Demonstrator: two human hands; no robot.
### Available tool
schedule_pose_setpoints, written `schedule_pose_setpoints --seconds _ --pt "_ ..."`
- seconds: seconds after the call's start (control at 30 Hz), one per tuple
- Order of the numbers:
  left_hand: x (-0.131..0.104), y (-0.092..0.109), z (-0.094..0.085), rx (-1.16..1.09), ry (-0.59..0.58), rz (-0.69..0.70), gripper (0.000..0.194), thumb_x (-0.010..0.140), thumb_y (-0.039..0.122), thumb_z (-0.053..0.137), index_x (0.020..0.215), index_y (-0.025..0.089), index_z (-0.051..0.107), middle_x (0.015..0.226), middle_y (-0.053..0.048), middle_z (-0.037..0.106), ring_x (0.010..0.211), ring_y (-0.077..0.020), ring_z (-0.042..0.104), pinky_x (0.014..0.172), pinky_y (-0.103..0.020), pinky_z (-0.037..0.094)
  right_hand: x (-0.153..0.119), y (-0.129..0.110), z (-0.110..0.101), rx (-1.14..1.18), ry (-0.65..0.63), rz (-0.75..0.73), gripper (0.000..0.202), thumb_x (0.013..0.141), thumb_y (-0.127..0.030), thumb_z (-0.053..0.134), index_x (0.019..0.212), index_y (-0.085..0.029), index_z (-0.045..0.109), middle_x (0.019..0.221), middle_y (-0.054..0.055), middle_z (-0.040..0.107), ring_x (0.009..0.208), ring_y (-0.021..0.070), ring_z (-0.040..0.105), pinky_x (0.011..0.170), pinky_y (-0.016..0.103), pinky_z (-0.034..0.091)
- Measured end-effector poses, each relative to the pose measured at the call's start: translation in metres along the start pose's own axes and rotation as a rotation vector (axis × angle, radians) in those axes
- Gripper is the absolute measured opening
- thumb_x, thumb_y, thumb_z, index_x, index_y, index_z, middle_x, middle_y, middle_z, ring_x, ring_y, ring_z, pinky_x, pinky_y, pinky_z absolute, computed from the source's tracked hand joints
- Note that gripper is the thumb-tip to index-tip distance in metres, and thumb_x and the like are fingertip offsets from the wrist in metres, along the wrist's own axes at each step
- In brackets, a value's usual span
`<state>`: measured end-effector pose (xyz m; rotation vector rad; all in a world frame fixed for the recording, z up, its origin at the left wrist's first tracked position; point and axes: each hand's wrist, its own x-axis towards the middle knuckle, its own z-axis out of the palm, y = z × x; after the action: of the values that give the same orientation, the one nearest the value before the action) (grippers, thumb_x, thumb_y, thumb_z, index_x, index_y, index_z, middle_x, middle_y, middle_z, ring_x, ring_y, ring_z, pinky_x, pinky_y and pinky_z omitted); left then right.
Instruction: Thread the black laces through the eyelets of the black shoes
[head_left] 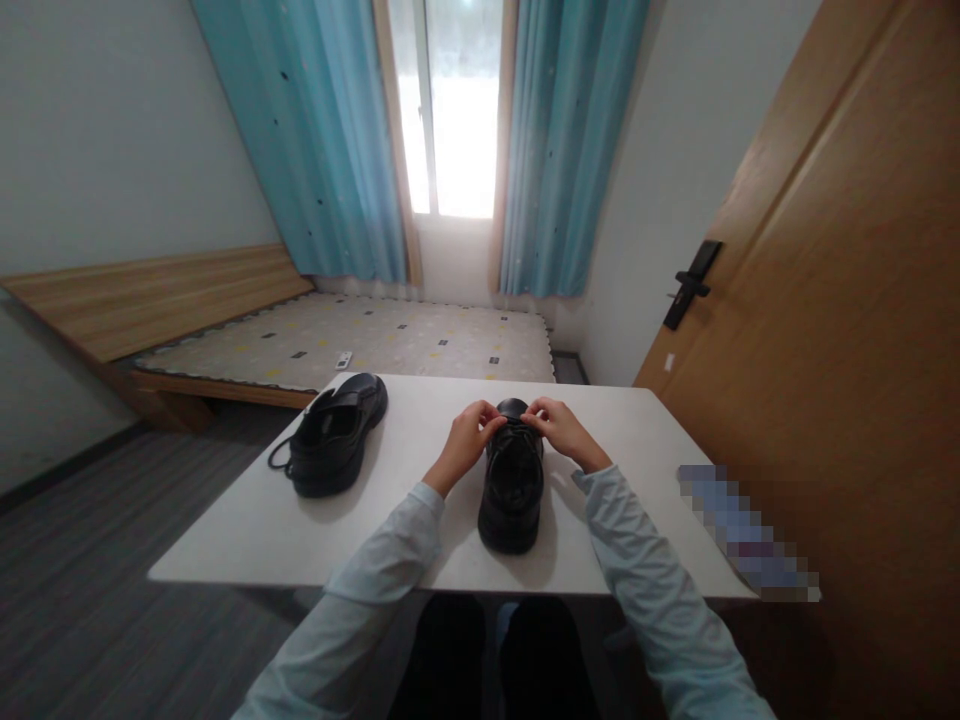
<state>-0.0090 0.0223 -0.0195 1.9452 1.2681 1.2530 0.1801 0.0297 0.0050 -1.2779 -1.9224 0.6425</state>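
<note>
A black lace-up shoe point(510, 515) stands upright on the white table point(420, 540) in front of me, its toe pointing away. At the lacing near the toe, my left hand point(472, 432) pinches the black shoelace from the left side. Opposite it, my right hand point(559, 428) has thumb and fingers closed on the lace from the right. The lace is dark against the shoe, so its exact path is hard to make out. A second black shoe point(330, 455) rests on the table further left, a loop of lace hanging off its left side.
Beyond the table is a bed point(420, 345) with a patterned mattress and a small white remote point(343, 361) on it. A wooden door point(825, 300) with a black handle stands to the right. A blurred-out bluish item point(742, 530) lies at the table's right edge.
</note>
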Motion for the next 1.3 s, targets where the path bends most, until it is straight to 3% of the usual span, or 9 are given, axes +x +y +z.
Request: schedule_pose_setpoints --seconds 0.33,0.6,1.07,1.3 --pt "-0.005 0.005 -0.001 0.076 0.007 0.031 0.015 0.086 0.031 0.051 0.078 0.018 0.05 0.077 -0.002 0.058 0.074 -0.0161 0.056 0.07 -0.03 0.046 -0.003 0.009 0.001 0.065 0.028 0.039 0.013 0.08 -0.028 0.054 0.074 -0.017 0.053 0.063 -0.001 0.055 0.06 0.0138 0.055 0.06 0.027 0.046" --pt "-0.006 -0.003 -0.001 0.082 -0.009 0.045 0.017 0.087 0.033 0.049 0.079 0.018 0.049 0.077 -0.001 0.057 0.073 -0.015 0.056 0.067 -0.028 0.048 -0.003 0.021 0.002 0.077 0.059 0.067 0.011 0.081 -0.025 0.053 0.073 -0.017 0.052 0.067 0.001 0.057 0.06 0.0137 0.056 0.058 0.026 0.046" --pt "-0.007 -0.005 -0.006 -0.038 -0.096 -0.098 0.019 0.085 0.035 0.048 0.076 0.018 0.047 0.073 -0.001 0.058 0.064 -0.0145 0.061 0.061 -0.029 0.053 -0.007 0.025 -0.002 0.123 0.042 0.099 0.011 0.08 -0.022 0.056 0.071 -0.017 0.053 0.065 0.002 0.06 0.061 0.0161 0.061 0.063 0.03 0.049" --pt "-0.007 -0.01 -0.006 -0.052 -0.11 -0.103 0.019 0.084 0.036 0.049 0.076 0.018 0.047 0.072 0.0 0.058 0.065 -0.0145 0.061 0.061 -0.029 0.053 -0.008 0.027 -0.003 0.126 0.035 0.066 0.012 0.079 -0.02 0.058 0.068 -0.017 0.053 0.07 0.002 0.058 0.062 0.015 0.061 0.064 0.03 0.05"
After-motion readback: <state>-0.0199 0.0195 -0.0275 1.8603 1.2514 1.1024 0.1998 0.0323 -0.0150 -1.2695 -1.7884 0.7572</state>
